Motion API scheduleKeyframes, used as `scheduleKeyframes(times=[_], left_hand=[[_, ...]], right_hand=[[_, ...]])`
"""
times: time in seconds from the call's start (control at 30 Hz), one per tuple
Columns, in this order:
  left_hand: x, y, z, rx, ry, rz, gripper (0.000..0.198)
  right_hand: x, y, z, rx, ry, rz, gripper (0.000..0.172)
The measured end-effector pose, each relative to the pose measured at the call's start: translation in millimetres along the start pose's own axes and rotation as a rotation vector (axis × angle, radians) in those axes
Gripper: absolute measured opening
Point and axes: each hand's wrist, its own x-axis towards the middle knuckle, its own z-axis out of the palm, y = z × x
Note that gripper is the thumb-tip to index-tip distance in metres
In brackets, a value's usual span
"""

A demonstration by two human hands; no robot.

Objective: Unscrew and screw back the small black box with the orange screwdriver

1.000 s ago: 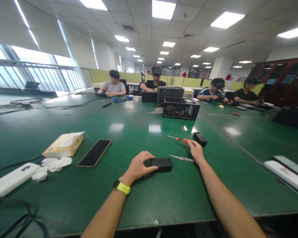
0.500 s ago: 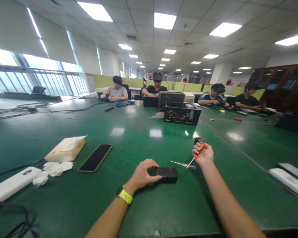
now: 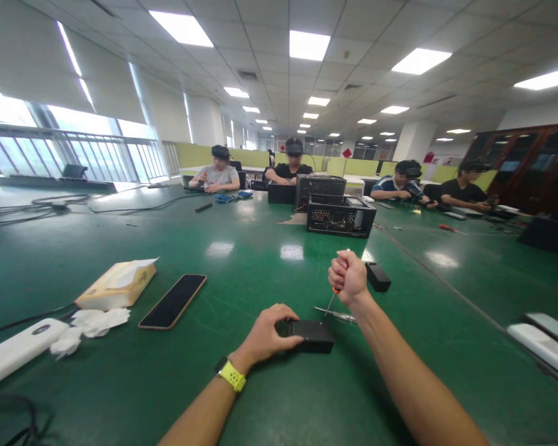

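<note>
Across the green table [image 3: 246, 272], the left hand [image 3: 266, 334] clasps a black box [image 3: 317, 337], presumably for steadiness, while the right hand [image 3: 349, 276] grips a screwdriver [image 3: 330, 303] (shaft downward).

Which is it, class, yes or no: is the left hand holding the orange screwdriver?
No, the orange screwdriver is in the right hand, while the left hand grips a black box.
</note>
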Motion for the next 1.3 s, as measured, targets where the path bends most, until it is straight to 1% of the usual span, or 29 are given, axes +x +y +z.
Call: scheduleKeyframes(times=[0.2,0.43,0.67,1.0,1.3], left_hand=[[0,-1,-0.5,0.001,-0.001,-0.003,0.027],[1,-1,0.6,-0.002,-0.004,-0.008,0.026],[0,-2,0.2,-0.009,-0.015,-0.016,0.027],[2,2,-1.6,0.002,-0.018,-0.021,0.026],[3,3,-1.5,-0.008,-0.024,-0.029,0.026]], right_hand=[[-8,3,-4,-0.040,-0.015,-0.022,0.039],[-11,4,0,-0.041,-0.033,-0.060,0.039],[-10,8,0,-0.061,-0.039,-0.072,0.040],[-11,6,2,-0.091,-0.069,-0.086,0.041],[-7,11,1,-0.160,-0.081,-0.065,0.041]])
